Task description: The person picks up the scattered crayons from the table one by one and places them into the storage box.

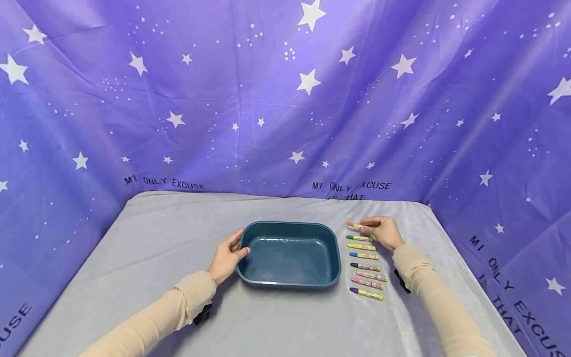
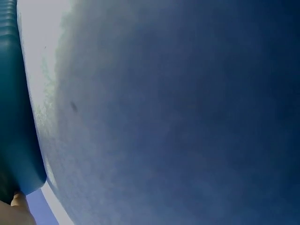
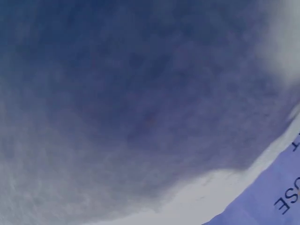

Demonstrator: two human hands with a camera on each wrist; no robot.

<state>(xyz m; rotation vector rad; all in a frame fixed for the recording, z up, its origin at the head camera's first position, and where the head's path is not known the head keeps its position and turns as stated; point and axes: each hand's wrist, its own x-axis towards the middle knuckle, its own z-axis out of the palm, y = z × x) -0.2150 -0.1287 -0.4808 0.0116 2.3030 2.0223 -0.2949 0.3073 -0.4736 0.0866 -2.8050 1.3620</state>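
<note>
My left hand (image 1: pixel 226 257) grips the left rim of a dark teal plastic basin (image 1: pixel 290 285), thumb over the edge and fingers along the outer wall. In the left wrist view a bit of that hand (image 2: pixel 18 211) touches the basin's side (image 2: pixel 18 122). Right of the basin, my right hand (image 1: pixel 384 232) pinches an orange crayon (image 1: pixel 353 225) by its right end, at the far end of a column of crayons. Nearest below it lies a green crayon (image 1: pixel 359 238), then a yellow crayon (image 1: pixel 361 247) and a blue crayon (image 1: pixel 363 256). The right wrist view shows neither hand nor crayon.
Farther down the column lie a black crayon (image 1: pixel 366 267), two pink crayons (image 1: pixel 368 283) and a purple crayon (image 1: pixel 366 293). Grey cloth (image 1: pixel 169 223) covers the table. Purple star-printed curtains (image 1: pixel 250 99) hang behind and on both sides.
</note>
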